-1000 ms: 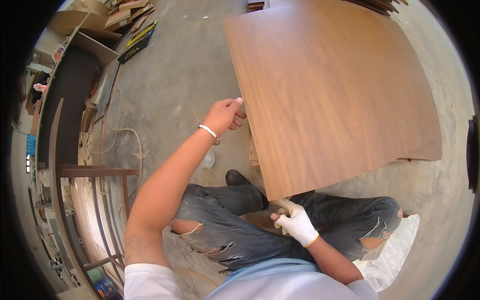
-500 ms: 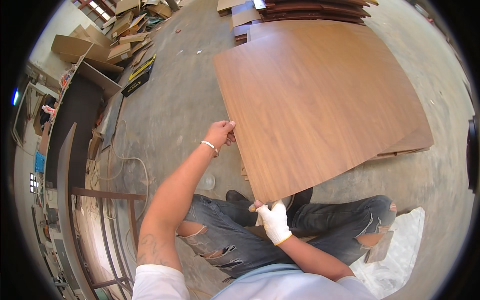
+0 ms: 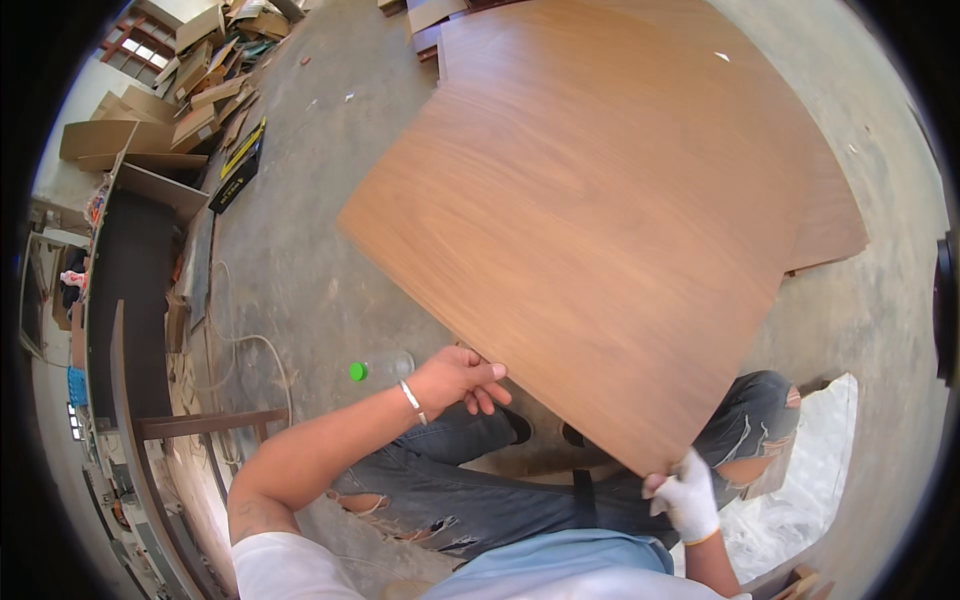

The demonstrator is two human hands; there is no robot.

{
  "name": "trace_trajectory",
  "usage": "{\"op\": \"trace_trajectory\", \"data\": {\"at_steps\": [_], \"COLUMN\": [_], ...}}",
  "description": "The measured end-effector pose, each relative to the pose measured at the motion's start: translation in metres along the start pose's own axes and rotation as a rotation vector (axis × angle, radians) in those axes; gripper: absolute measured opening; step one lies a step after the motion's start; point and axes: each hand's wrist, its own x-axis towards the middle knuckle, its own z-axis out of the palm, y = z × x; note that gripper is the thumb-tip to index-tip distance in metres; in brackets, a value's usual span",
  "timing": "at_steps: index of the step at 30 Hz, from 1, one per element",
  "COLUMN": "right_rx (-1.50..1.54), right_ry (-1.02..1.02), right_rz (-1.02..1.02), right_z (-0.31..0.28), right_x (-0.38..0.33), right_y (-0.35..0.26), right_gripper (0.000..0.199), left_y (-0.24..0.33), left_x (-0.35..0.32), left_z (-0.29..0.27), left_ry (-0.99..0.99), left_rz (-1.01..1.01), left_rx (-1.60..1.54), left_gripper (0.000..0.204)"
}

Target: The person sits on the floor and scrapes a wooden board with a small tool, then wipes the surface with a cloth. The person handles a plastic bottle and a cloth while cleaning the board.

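Observation:
A large brown wood-grain panel [image 3: 590, 220] slants across the middle, tilted over my lap. My bare left hand [image 3: 462, 382], with a pale bracelet at its wrist, grips the panel's near-left edge; its fingertips are partly under the board. At the near corner my right hand [image 3: 690, 500], in a white knit glove, is closed on the panel, thumb at the edge. Beyond and beneath lies another brown panel [image 3: 835, 215], mostly covered by the held one.
A clear bottle with a green cap [image 3: 358, 371] lies left of my left hand. Farther left are a dark metal frame [image 3: 210, 425], a pale hose [image 3: 270, 350] and a black-and-yellow box [image 3: 238, 170]. Cardboard scraps [image 3: 190, 110] pile up at the far left. White plastic sheeting [image 3: 800, 490] lies at the right.
The panel has swung round, its near corner moving right with my gloved hand and its left corner coming nearer. My left hand is lower and closer. The bottle's green cap now shows.

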Motion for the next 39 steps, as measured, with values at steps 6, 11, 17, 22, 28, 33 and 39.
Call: {"op": "trace_trajectory", "data": {"at_steps": [6, 11, 17, 22, 28, 33, 39], "right_rx": [0.077, 0.164, 0.190, 0.181, 0.297, 0.592, 0.534], "right_ry": [0.445, 0.603, 0.646, 0.643, 0.664, 0.539, 0.509], "right_rz": [-0.276, -0.432, -0.491, -0.552, -0.581, -0.553, -0.513], "right_z": [-0.023, -0.044, -0.044, -0.036, -0.072, -0.104, -0.132], "right_x": [0.022, 0.065, 0.080, 0.088, 0.090, 0.096, 0.096], "right_y": [-0.043, -0.063, -0.074, -0.071, -0.070, -0.068, -0.080], "right_gripper": [0.038, 0.037, 0.038, 0.037, 0.035, 0.029, 0.033], "left_y": [0.039, 0.061, 0.049, 0.025, 0.050, 0.037, 0.057], "left_x": [0.021, 0.018, 0.042, 0.060, 0.029, 0.006, -0.008], "left_z": [-0.004, -0.042, -0.140, -0.219, -0.200, -0.172, -0.141], "left_ry": [0.228, 0.719, 1.504, 1.298, 0.887, 0.590, 0.399], "left_rz": [-0.034, 0.314, 0.963, 0.708, 0.223, 0.151, 0.079], "left_rx": [0.291, 0.681, 1.309, 0.711, 0.386, 0.418, 0.512], "left_gripper": [0.037, 0.030, 0.038, 0.054, 0.040, 0.037, 0.039]}}
